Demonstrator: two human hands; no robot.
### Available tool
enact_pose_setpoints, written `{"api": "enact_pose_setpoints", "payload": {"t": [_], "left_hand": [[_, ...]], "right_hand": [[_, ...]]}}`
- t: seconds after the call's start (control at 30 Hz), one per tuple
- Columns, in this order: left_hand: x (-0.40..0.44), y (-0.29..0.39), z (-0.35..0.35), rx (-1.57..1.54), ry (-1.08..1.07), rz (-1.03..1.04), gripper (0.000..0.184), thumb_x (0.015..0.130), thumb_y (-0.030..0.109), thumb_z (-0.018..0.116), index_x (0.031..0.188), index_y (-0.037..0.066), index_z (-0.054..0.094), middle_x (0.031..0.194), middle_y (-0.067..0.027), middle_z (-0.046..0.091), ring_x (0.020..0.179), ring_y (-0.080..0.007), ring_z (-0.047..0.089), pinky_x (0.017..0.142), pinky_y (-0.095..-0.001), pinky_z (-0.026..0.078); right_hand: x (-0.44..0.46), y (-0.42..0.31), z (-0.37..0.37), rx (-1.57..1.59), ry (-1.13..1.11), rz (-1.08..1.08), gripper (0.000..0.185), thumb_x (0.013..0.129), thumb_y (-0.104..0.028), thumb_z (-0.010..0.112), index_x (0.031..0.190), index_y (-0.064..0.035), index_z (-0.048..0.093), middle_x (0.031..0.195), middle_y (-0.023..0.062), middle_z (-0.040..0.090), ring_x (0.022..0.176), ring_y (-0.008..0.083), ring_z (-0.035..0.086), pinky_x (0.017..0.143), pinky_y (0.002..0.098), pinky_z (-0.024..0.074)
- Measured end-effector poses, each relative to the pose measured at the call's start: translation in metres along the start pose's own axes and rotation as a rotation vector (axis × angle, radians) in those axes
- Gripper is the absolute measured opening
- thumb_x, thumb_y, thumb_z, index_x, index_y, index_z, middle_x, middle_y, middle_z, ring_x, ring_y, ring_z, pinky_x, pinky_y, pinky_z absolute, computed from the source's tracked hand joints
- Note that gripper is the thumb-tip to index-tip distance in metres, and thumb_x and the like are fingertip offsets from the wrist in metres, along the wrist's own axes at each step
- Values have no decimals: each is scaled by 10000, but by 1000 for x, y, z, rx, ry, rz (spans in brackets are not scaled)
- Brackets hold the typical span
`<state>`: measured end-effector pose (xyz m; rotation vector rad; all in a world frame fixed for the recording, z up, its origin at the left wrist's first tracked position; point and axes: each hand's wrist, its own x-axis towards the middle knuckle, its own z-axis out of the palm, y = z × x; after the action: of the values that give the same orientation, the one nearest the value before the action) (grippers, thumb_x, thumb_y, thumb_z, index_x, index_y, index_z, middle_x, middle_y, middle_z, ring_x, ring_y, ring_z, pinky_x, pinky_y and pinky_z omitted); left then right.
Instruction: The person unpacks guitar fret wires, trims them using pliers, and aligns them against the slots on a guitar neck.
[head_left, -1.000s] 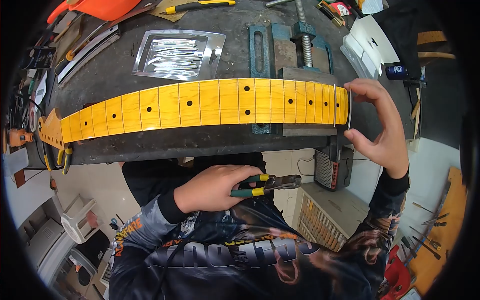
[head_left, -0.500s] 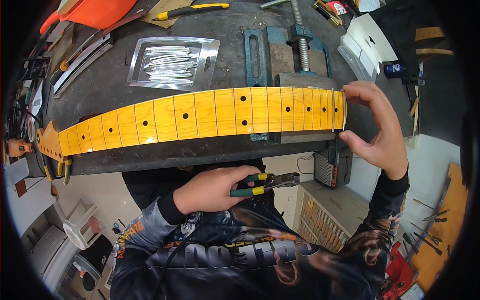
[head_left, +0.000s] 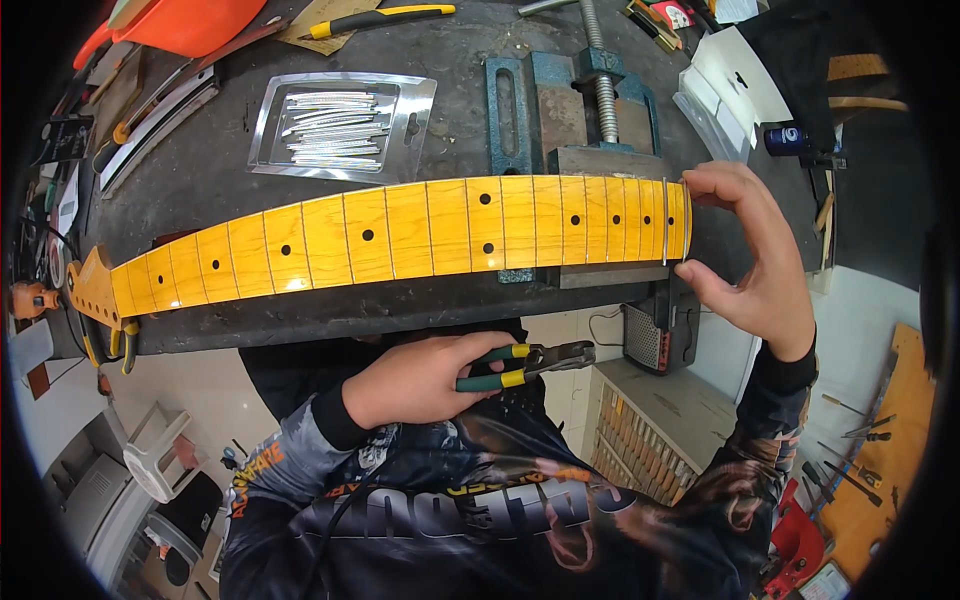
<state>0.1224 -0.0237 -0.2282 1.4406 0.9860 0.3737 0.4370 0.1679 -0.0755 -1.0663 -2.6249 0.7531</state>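
A yellow guitar neck [head_left: 400, 225] with black dot inlays lies across the bench, headstock to the left. Below its front edge, my left hand [head_left: 415, 380] is closed around the green-and-yellow handles of end-cutting pliers [head_left: 555, 358], whose jaws point right. At the neck's right end, my right hand [head_left: 750, 240] spans the fretboard, finger at the far edge and thumb at the near edge, pinching the ends of a silver fret wire [head_left: 688, 225]. Another fret wire [head_left: 666, 220] stands slightly past the board's edges just left of it.
Behind the neck sits a clear plastic tray [head_left: 262, 125] of several cut fret wires. A green vise [head_left: 510, 115] is under and behind the neck. A yellow-black pen-like tool [head_left: 380, 20], an orange container [head_left: 200, 20] and a blue can [head_left: 787, 140] lie farther back.
The neck and bench appear shifted very slightly left in view. Both hands keep their grips and nearly the same places.
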Motion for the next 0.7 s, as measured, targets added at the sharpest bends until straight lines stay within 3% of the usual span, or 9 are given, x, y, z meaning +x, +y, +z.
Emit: {"api": "enact_pose_setpoints", "payload": {"t": [0.7], "left_hand": [[-1, -5, 0, 46, -16, -31, 669, 972, 190, 851, 1586, 140, 591, 1278, -84, 809, 924, -276, 791, 822, -381, 618]], "right_hand": [[0, -4, 0, -9, -5, 32, 670, 758, -49, 861, 1392, -8, 650, 1349, 167, 677, 1209, 320, 685, 1105, 408, 548]]}}
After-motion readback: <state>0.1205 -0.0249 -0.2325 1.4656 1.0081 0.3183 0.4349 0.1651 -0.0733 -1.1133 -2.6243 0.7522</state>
